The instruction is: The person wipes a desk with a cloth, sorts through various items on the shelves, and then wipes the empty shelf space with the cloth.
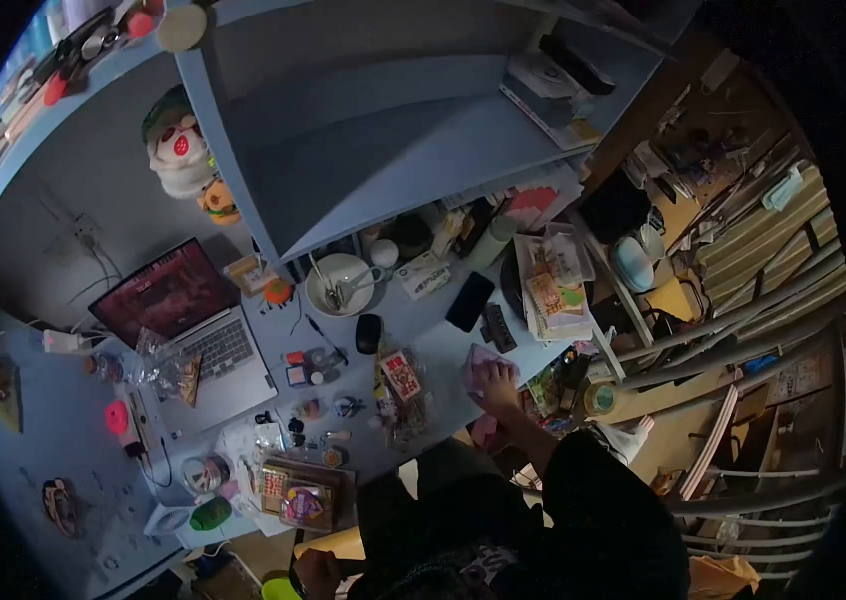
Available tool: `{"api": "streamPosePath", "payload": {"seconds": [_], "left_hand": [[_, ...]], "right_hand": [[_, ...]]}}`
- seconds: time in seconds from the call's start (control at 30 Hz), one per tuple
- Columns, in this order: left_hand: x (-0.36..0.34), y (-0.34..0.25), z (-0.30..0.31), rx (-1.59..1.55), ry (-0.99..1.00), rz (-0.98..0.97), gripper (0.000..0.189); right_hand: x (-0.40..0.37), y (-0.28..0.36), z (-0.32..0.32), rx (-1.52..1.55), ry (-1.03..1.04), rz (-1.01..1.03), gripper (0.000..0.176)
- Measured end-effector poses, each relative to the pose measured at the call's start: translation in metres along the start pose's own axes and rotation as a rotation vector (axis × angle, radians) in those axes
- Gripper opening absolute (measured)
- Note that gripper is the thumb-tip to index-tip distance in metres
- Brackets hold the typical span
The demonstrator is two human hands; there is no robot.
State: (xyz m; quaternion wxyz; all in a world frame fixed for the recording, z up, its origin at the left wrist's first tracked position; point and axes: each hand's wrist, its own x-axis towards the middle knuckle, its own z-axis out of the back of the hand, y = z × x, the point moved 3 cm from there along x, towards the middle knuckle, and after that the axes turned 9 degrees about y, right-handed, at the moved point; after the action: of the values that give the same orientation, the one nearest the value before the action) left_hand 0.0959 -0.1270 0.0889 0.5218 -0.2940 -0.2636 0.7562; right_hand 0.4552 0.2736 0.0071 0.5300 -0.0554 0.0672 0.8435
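Observation:
My right hand [496,385] presses a pinkish-purple cloth [484,362] against the blue desktop near its front right edge, with the fingers bent over it. Just beyond the cloth lie a small dark grey object [498,328] and a black phone [470,302]. Low in the view, below the desk's front edge, is my left hand [318,573], dim and curled closed. Whatever it may hold cannot be made out. A red-and-white card pack [401,377] lies on clear plastic packaging left of the cloth.
An open laptop [213,360] stands on the left of the desk. A white bowl [341,284] with utensils sits at the back, beneath the blue shelf [393,190]. Stacked papers [555,305] flank the right side. Metal rails [743,325] run farther right.

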Motion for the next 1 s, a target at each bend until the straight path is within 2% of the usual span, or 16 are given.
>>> {"api": "streamPosePath", "payload": {"seconds": [0.07,0.13,0.2,0.23,0.3,0.33,0.4,0.47,0.53,0.57,0.63,0.7,0.73,0.8,0.93,1.0], "left_hand": [[0.032,-0.047,0.019,0.247,0.152,-0.166,0.021],[0.061,-0.078,0.024,0.223,0.104,-0.304,0.015],[0.085,-0.112,0.027,0.198,0.052,-0.444,0.011],[0.096,-0.132,0.029,0.21,-0.01,-0.532,0.011],[0.115,-0.164,0.03,0.217,-0.08,-0.63,0.013],[0.125,-0.177,0.028,0.238,-0.068,-0.663,0.018],[0.146,-0.204,0.026,0.262,-0.062,-0.705,0.023],[0.157,-0.231,0.027,0.324,-0.149,-0.818,0.025],[0.163,-0.243,0.021,0.361,-0.082,-0.831,0.026],[0.166,-0.247,0.016,0.392,-0.021,-0.836,0.026],[0.172,-0.247,0.003,0.42,-0.037,-0.868,0.027],[0.171,-0.249,-0.003,0.456,-0.053,-0.893,0.027],[0.171,-0.252,-0.006,0.485,0.039,-0.804,0.027],[0.171,-0.254,-0.011,0.517,0.122,-0.708,0.028],[0.179,-0.277,-0.001,0.298,0.016,-0.619,0.028],[0.183,-0.277,0.003,0.18,-0.013,-0.54,0.028]], "right_hand": [[0.012,-0.024,-0.041,-0.04,0.041,-0.027,0.053],[0.022,-0.034,-0.051,-0.08,0.078,-0.05,0.052],[0.034,-0.04,-0.047,0.298,0.207,-0.146,0.046],[0.034,-0.039,-0.037,0.297,0.194,-0.147,0.046],[0.024,-0.03,0.012,0.818,-0.044,-0.207,0.042],[0.029,-0.028,0.031,0.815,-0.057,-0.201,0.042],[0.039,-0.031,0.078,1.242,-0.462,-0.083,0.042],[0.064,-0.035,0.188,1.396,-0.603,0.013,0.044],[0.091,-0.047,0.281,1.061,-0.88,0.062,0.044],[0.106,-0.05,0.316,1.089,-0.88,0.007,0.043],[0.176,-0.083,0.332,0.934,-1.009,0.1,0.04],[0.217,-0.08,0.367,0.273,-1.018,0.09,0.039],[0.236,-0.083,0.363,0.281,-1.02,0.098,0.039],[0.276,-0.077,0.346,0.036,-0.796,0.187,0.044],[0.286,-0.084,0.345,0.033,-0.716,0.195,0.05],[0.296,-0.087,0.345,0.211,-0.497,0.053,0.051]]}}
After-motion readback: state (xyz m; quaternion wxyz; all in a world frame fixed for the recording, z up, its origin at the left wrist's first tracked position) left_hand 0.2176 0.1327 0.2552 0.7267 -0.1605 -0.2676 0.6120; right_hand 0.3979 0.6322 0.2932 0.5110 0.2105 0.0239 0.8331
